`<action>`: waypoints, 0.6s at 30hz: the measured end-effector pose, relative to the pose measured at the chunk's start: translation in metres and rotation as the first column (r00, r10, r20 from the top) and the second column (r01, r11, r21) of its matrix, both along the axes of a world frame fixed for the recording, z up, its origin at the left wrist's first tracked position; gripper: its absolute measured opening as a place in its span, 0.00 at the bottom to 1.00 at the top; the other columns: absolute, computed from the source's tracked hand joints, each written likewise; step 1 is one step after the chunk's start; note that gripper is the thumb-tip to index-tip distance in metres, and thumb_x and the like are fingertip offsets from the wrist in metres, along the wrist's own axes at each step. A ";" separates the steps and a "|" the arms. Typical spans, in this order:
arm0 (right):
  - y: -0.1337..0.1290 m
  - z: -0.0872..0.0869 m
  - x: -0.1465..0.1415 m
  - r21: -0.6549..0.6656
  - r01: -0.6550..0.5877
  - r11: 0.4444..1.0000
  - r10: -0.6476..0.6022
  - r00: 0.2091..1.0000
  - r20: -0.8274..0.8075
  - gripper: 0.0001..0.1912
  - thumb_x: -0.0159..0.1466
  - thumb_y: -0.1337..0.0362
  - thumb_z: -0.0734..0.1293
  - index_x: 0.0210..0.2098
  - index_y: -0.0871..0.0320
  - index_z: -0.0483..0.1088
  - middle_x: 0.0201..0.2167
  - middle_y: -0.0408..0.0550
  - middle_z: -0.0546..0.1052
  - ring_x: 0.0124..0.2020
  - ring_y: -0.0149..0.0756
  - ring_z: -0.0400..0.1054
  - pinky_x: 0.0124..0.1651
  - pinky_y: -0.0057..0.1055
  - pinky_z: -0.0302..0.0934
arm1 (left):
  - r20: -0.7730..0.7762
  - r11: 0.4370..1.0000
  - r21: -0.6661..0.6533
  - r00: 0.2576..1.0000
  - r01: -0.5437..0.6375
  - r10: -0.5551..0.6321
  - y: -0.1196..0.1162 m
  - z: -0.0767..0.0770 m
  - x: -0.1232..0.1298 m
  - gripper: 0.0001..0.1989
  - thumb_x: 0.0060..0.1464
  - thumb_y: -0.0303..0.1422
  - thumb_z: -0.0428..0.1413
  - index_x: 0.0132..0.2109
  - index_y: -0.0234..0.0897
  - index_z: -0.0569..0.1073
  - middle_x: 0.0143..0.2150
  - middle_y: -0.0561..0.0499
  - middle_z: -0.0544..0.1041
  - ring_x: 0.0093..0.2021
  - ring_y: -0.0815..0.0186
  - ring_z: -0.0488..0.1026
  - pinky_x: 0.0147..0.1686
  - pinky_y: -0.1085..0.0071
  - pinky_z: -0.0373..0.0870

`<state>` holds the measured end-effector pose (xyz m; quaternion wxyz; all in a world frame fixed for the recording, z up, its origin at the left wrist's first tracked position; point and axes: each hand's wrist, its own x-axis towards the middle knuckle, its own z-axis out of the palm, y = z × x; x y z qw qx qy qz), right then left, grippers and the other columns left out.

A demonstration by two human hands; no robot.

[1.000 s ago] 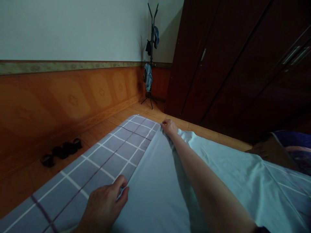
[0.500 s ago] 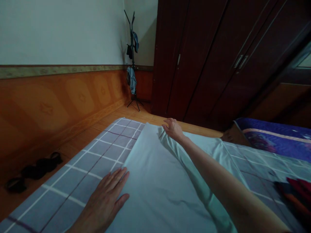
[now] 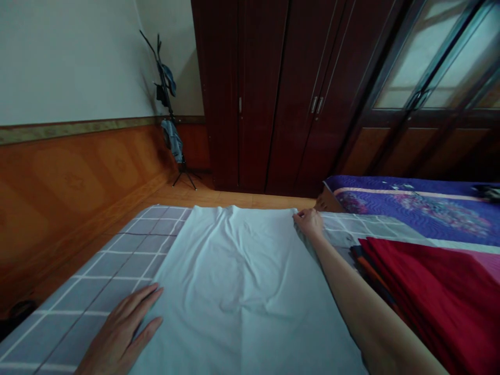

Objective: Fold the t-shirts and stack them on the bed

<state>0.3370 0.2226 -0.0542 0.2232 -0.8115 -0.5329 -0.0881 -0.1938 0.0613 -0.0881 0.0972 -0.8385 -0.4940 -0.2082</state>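
A pale blue-white cloth (image 3: 242,281) lies spread over the bed, with soft wrinkles near its far end and a faint crease down the middle. My left hand (image 3: 127,325) rests flat at the cloth's left edge, fingers stretched out, partly over the checked bedsheet. At the far right corner, my right hand (image 3: 310,221) pinches the cloth's edge between thumb and fingers. Whether the cloth is a garment or a plain sheet I cannot tell.
The grey checked bedsheet (image 3: 94,276) covers the bed. To the right lies a stack of folded red cloths (image 3: 437,291). Beyond are a purple floral bed cover (image 3: 429,205), a dark wardrobe (image 3: 258,94) and a coat rack (image 3: 167,104) with hanging items.
My right hand has moved right with the cloth's edge, and the folded-over part now lies flatter. My left hand stays at the left edge. The view has turned right.
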 end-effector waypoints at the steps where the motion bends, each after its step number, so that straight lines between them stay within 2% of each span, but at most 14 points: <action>1: 0.003 -0.003 0.000 0.007 0.004 1.000 -0.004 1.000 -0.002 0.13 0.59 0.59 0.63 0.32 0.58 0.78 0.36 0.55 0.77 0.41 0.45 0.68 0.43 0.34 0.57 | 0.006 1.000 -0.013 1.000 -0.006 0.006 0.000 0.000 -0.001 0.22 0.58 0.43 0.50 0.59 0.49 0.65 0.57 0.52 0.70 0.55 0.58 0.70 0.51 0.61 0.71; 7: 0.016 -0.011 0.016 0.023 0.029 0.999 -0.029 1.000 0.005 0.14 0.60 0.61 0.61 0.31 0.61 0.77 0.33 0.57 0.77 0.40 0.47 0.67 0.44 0.36 0.55 | 0.015 0.997 -0.072 0.999 -0.038 0.039 0.000 0.004 -0.001 0.21 0.57 0.43 0.50 0.57 0.49 0.67 0.57 0.52 0.71 0.55 0.58 0.70 0.51 0.60 0.71; 13: 0.016 -0.015 0.025 0.034 0.030 0.999 -0.031 0.999 0.024 0.15 0.60 0.63 0.59 0.33 0.63 0.77 0.34 0.59 0.77 0.39 0.46 0.66 0.45 0.36 0.53 | 0.018 0.995 -0.097 0.999 -0.038 0.040 -0.004 0.004 -0.002 0.21 0.59 0.42 0.50 0.58 0.48 0.66 0.58 0.51 0.70 0.56 0.58 0.69 0.52 0.59 0.71; 15: 0.016 -0.015 0.024 0.032 0.014 0.999 -0.015 0.999 0.033 0.15 0.60 0.63 0.60 0.33 0.63 0.77 0.34 0.59 0.77 0.39 0.46 0.66 0.45 0.37 0.53 | 0.029 0.993 -0.102 0.997 -0.062 0.065 -0.003 0.014 0.005 0.21 0.59 0.42 0.50 0.58 0.46 0.66 0.58 0.50 0.69 0.57 0.58 0.68 0.54 0.59 0.69; 18: 0.014 -0.014 0.022 0.026 -0.005 1.000 0.004 0.999 0.044 0.15 0.59 0.64 0.60 0.32 0.63 0.77 0.34 0.59 0.77 0.38 0.45 0.66 0.44 0.37 0.53 | 0.038 0.988 -0.155 0.999 -0.016 0.022 0.016 0.045 0.033 0.22 0.59 0.43 0.51 0.59 0.46 0.65 0.60 0.50 0.67 0.60 0.58 0.64 0.58 0.59 0.63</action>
